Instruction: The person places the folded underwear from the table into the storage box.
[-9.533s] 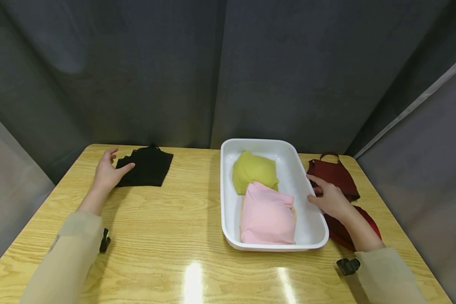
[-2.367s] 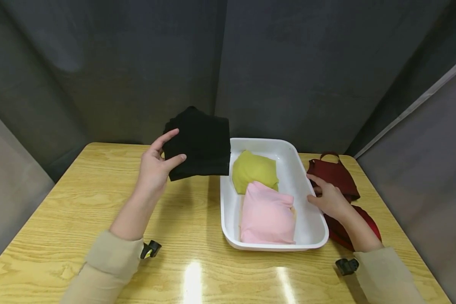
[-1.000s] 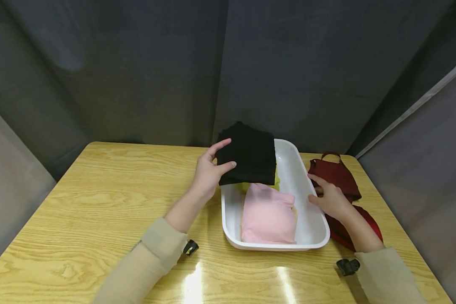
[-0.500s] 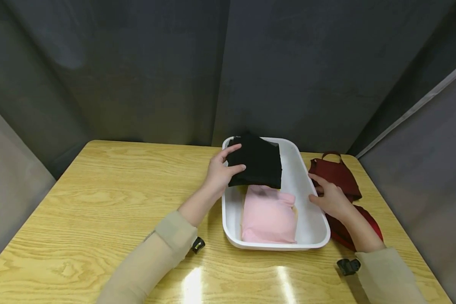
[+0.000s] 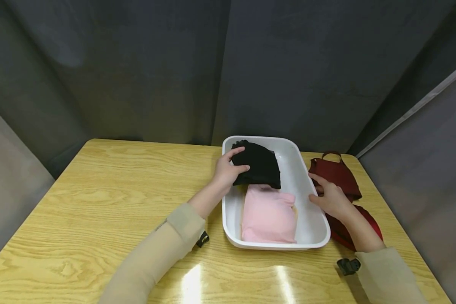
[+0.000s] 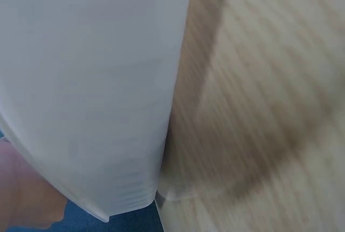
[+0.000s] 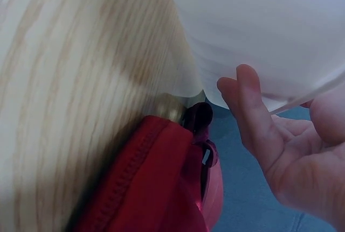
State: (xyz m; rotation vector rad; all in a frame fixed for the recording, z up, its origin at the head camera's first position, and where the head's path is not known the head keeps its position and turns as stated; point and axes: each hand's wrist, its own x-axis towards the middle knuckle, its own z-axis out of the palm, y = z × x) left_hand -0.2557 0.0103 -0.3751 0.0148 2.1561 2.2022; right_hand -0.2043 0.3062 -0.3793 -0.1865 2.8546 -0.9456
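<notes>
My left hand [image 5: 228, 171] pinches the left side of a folded black garment [image 5: 260, 166] between thumb and fingers. It lies inside the far end of a white plastic tub [image 5: 319, 242], hiding the yellow-green cloth beneath. A folded pink cloth [image 5: 269, 217] sits nearer me in the tub, its far edge overlapped by the black one. On the tub's right side my right hand [image 5: 330, 198] grips the rim; in the right wrist view its fingers [image 7: 249, 89] press the outer wall. The left wrist view shows part of the left hand [image 6: 27, 194] behind the tub wall.
Right of the tub lie a dark red garment with a loop strap [image 5: 336, 177] and a brighter-edged red piece [image 7: 145, 183], partly under the right forearm. A wooden table [image 5: 99, 211] extends left. Grey curtains [image 5: 156, 76] hang behind and on both sides.
My left hand has picked the black garment up from the table's far left, carried it right and lowered it into the tub over the yellow-green cloth. The right hand has stayed on the rim.
</notes>
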